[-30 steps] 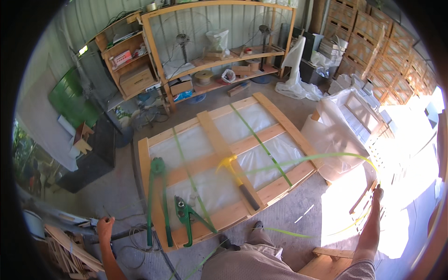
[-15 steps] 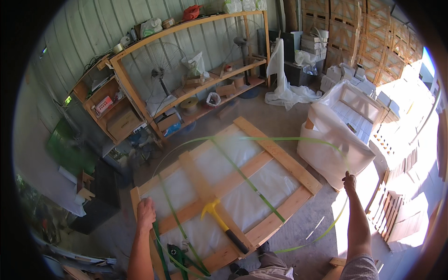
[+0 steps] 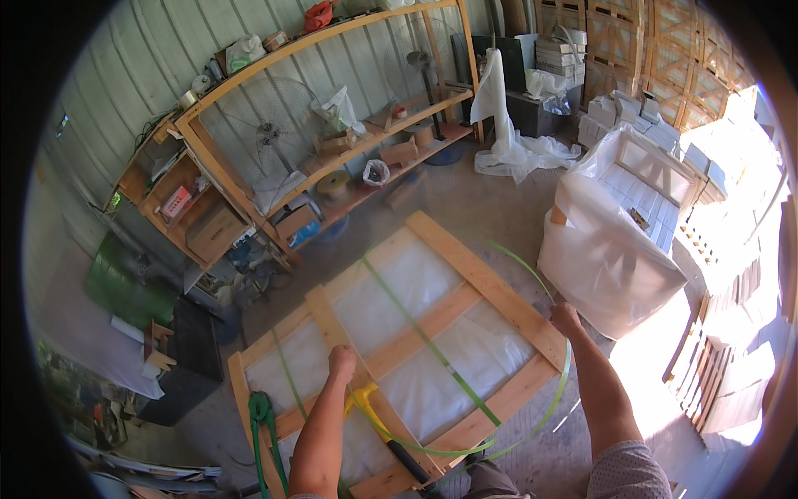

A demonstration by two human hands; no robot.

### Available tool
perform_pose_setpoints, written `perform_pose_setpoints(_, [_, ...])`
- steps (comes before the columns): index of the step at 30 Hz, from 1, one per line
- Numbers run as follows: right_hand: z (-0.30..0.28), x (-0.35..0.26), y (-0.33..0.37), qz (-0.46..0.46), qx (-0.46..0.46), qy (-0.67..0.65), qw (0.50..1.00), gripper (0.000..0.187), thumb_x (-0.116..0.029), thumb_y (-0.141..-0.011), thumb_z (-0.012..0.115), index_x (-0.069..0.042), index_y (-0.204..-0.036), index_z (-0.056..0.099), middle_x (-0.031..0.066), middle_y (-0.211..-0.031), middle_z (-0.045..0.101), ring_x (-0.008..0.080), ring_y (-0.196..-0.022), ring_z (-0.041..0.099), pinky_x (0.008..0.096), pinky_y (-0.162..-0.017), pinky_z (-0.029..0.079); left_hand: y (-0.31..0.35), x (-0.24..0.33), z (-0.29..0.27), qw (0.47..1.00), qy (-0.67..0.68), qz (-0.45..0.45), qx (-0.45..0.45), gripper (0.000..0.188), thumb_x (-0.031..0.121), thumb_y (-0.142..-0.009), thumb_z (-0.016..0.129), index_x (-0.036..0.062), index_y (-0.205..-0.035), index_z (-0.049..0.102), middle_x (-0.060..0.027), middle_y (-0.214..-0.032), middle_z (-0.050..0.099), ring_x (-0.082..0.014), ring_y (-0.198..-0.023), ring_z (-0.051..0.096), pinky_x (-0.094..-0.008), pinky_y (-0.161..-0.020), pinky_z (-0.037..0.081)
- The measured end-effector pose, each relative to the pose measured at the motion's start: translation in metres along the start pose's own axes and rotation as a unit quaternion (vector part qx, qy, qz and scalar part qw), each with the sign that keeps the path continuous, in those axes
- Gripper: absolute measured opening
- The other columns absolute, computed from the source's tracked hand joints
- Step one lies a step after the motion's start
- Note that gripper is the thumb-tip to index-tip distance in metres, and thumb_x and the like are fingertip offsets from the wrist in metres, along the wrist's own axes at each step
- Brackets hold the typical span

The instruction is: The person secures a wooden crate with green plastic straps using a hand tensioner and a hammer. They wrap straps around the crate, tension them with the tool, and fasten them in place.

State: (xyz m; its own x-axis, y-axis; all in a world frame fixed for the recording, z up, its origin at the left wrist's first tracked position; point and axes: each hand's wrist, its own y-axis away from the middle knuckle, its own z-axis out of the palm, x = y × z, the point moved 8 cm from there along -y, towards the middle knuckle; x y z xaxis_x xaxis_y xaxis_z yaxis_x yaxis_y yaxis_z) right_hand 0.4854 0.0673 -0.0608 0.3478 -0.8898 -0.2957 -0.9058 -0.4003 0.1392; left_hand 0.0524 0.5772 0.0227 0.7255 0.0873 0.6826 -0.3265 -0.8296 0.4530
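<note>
A wooden crate lies before me, its slats over clear plastic sheeting. A narrow green strap runs across it, with a second one nearer its left side. My right hand is closed on a loose green strap by the crate's right edge; the strap loops down toward me. Above the crate's middle slat, my left hand is a fist; what it holds, if anything, is hidden. A yellow-headed hammer with a black grip rests close by. A green long-handled tool lies at the crate's left edge.
Beyond the crate stands a wooden shelf rack with fans, spools and bags. A plastic-wrapped bin of stacked pieces is at the right, near a wooden pallet. Crumpled plastic film lies on the floor at the back.
My left hand has moved right from the crate's left edge to above its middle. My right hand has come left and the strap's wide loop over the crate has swung down toward the right.
</note>
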Motion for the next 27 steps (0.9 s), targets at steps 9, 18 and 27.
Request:
perform_pose_setpoints(9, [0.072,0.133,0.085,0.063,-0.169,-0.140,0.974,0.017,-0.017,-0.079,0.061,-0.008,-0.069,0.069,0.0047,-0.054,0.063,0.0178,-0.046,0.062,0.0303,-0.044,0.049,0.010,-0.022,0.013,0.999,0.029,-0.002,-0.033,0.028,0.033,-0.094,0.044,0.0097,-0.078,0.047,-0.0010,-0.053,0.039,-0.0143,-0.035,0.034,-0.0301,-0.032,0.027])
perform_pose_setpoints(18, [0.244,0.089,0.377,0.418,-0.085,-0.406,0.808,0.025,-0.025,-0.081,0.057,-0.003,-0.074,0.068,0.0111,-0.069,0.068,0.0234,-0.065,0.068,0.0374,-0.064,0.053,0.067,-0.073,-0.008,0.979,0.154,-0.081,-0.108,0.030,0.038,-0.095,0.052,0.0119,-0.080,0.050,0.0015,-0.054,0.038,-0.0113,-0.038,0.032,-0.0280,-0.035,0.026])
perform_pose_setpoints(27, [0.235,0.022,0.501,0.436,-0.033,-0.333,0.836,0.031,-0.028,-0.082,0.055,-0.004,-0.099,0.063,0.0217,-0.101,0.066,0.0396,-0.099,0.062,0.0483,-0.083,0.049,0.153,-0.131,-0.053,0.938,0.258,-0.087,-0.214,0.032,0.042,-0.095,0.054,0.0153,-0.078,0.050,0.0026,-0.057,0.039,-0.0117,-0.042,0.034,-0.0293,-0.039,0.030])
